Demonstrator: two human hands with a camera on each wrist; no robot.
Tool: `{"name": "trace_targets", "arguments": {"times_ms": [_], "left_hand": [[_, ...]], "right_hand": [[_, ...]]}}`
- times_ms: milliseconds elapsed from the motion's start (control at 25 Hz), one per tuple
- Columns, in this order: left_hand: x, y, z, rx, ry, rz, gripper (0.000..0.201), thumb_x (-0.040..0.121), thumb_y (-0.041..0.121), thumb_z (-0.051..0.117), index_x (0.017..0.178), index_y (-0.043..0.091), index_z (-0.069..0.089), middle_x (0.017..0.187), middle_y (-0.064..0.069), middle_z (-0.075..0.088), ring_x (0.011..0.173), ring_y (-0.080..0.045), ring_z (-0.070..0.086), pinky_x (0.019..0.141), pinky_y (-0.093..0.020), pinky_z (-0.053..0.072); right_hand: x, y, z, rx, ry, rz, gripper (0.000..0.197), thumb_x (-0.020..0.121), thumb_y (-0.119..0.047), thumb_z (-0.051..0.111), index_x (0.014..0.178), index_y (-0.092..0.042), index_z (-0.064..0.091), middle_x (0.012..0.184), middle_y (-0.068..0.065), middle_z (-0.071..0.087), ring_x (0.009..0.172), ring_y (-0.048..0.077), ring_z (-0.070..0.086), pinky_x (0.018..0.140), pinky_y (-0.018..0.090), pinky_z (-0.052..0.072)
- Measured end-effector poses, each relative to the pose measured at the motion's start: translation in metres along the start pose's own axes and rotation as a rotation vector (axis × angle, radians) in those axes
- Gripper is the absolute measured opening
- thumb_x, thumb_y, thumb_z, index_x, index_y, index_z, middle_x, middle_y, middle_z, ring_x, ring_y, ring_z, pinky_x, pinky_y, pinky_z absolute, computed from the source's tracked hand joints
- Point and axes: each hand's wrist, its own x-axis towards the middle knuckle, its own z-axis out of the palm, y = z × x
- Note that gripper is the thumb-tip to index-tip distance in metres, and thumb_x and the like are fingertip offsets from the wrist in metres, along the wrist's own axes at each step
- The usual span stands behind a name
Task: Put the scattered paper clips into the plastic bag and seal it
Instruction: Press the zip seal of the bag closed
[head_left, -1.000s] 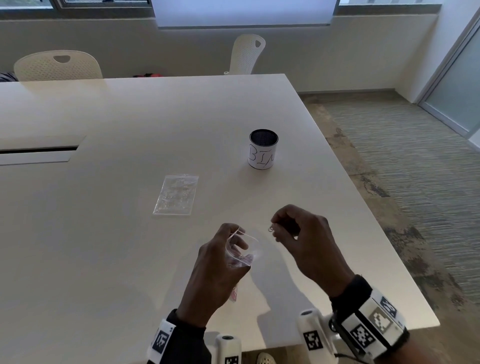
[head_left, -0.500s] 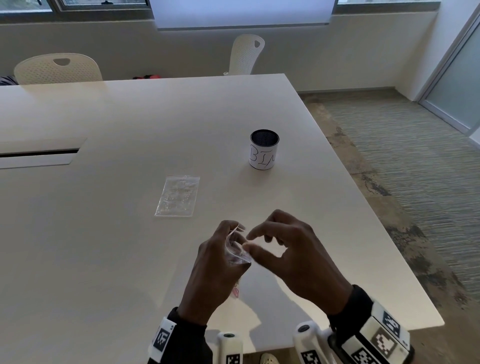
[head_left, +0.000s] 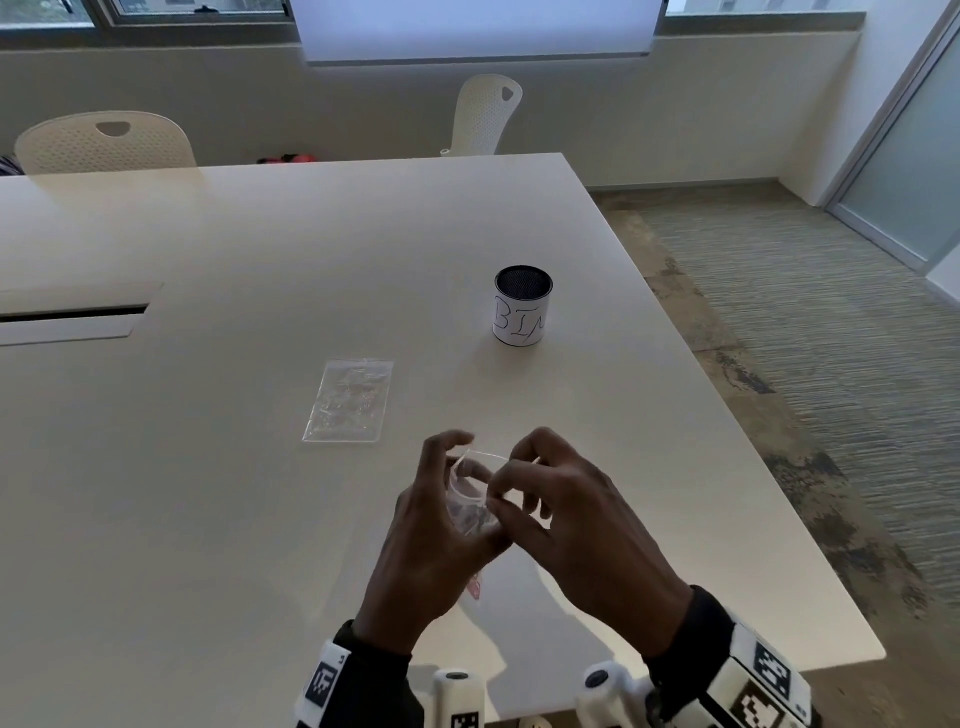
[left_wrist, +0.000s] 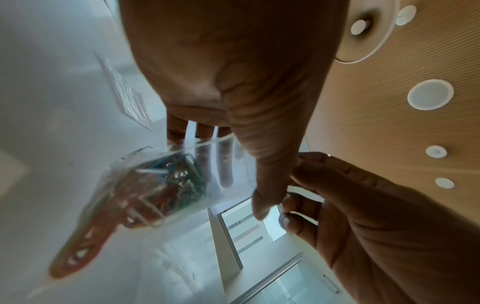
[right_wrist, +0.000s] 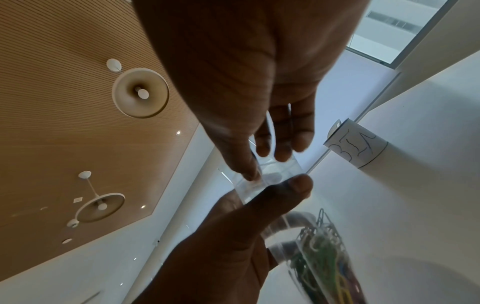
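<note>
A small clear plastic bag (head_left: 470, 512) hangs above the white table (head_left: 208, 519) near its front edge, held between both hands. Coloured paper clips (left_wrist: 166, 185) fill its lower part; in the right wrist view the paper clips (right_wrist: 324, 267) bunch at the bottom. My left hand (head_left: 431, 525) grips the bag's side, thumb (left_wrist: 262, 185) on the front and fingers (left_wrist: 226, 174) showing through the plastic. My right hand (head_left: 561, 514) pinches the bag's top edge (right_wrist: 272, 176) between thumb and fingers. I see no loose clips on the table.
A second flat clear bag (head_left: 349, 402) lies on the table beyond the hands. A black cup with a white label reading BIN (head_left: 521, 306) stands farther back to the right. The table's right edge (head_left: 727, 441) drops to carpet. Two white chairs stand at the far side.
A second ago my right hand held a paper clip apart from the bag. It moved left to the bag's mouth and now pinches the top edge. The left hand stayed on the bag.
</note>
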Motion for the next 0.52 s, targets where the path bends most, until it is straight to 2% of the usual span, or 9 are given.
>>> {"name": "trace_targets", "arguments": {"times_ms": [120,160,240,360,440,520], "left_hand": [[-0.001,-0.005,-0.004,-0.042,-0.014,-0.013,0.099,0.07,0.047,0.091,0.148,0.039,0.03,0.12,0.013,0.067,0.104,-0.005,0.072,0.085,-0.017,0.059],[-0.001,-0.006,-0.006,-0.053,-0.017,-0.017,0.098,0.071,0.053,0.089,0.149,0.041,0.03,0.123,0.014,0.067,0.109,-0.005,0.07,0.089,-0.017,0.057],[-0.002,-0.009,-0.01,-0.084,-0.007,-0.011,0.077,0.082,0.06,0.076,0.147,0.042,0.037,0.124,0.016,0.068,0.114,-0.006,0.069,0.095,-0.024,0.057],[0.0,-0.011,-0.011,-0.156,0.102,0.023,0.036,0.105,0.044,0.055,0.136,0.027,0.055,0.116,0.01,0.075,0.11,-0.012,0.073,0.093,-0.033,0.06],[0.001,-0.009,-0.01,-0.254,0.163,0.05,0.025,0.106,0.025,0.053,0.127,0.015,0.062,0.109,0.002,0.079,0.105,-0.018,0.075,0.089,-0.03,0.06],[0.002,-0.006,-0.009,-0.313,0.198,0.06,0.015,0.103,0.009,0.058,0.115,0.01,0.067,0.104,-0.004,0.08,0.1,-0.018,0.076,0.087,-0.026,0.059]], "right_hand": [[0.007,0.005,-0.007,0.074,0.026,0.013,0.003,0.098,-0.027,0.068,0.097,-0.026,0.071,0.105,-0.015,0.055,0.084,0.001,0.064,0.074,0.015,0.054],[0.008,0.007,-0.009,0.103,0.035,0.01,0.003,0.098,-0.024,0.069,0.097,-0.024,0.072,0.104,-0.014,0.056,0.085,0.001,0.065,0.077,0.016,0.056],[0.011,0.012,-0.013,0.148,0.046,-0.01,0.004,0.097,-0.019,0.07,0.095,-0.021,0.073,0.104,-0.012,0.057,0.089,0.003,0.066,0.083,0.019,0.057],[0.014,0.017,-0.019,0.231,0.046,-0.044,0.007,0.096,-0.012,0.07,0.093,-0.017,0.074,0.104,-0.006,0.06,0.093,0.011,0.069,0.088,0.024,0.059],[0.016,0.019,-0.023,0.269,0.065,-0.057,0.008,0.096,-0.009,0.07,0.093,-0.015,0.075,0.103,-0.004,0.063,0.092,0.014,0.071,0.088,0.028,0.06],[0.017,0.02,-0.028,0.294,0.082,-0.061,0.007,0.096,-0.008,0.071,0.093,-0.013,0.075,0.101,-0.004,0.066,0.091,0.014,0.072,0.087,0.028,0.061]]}}
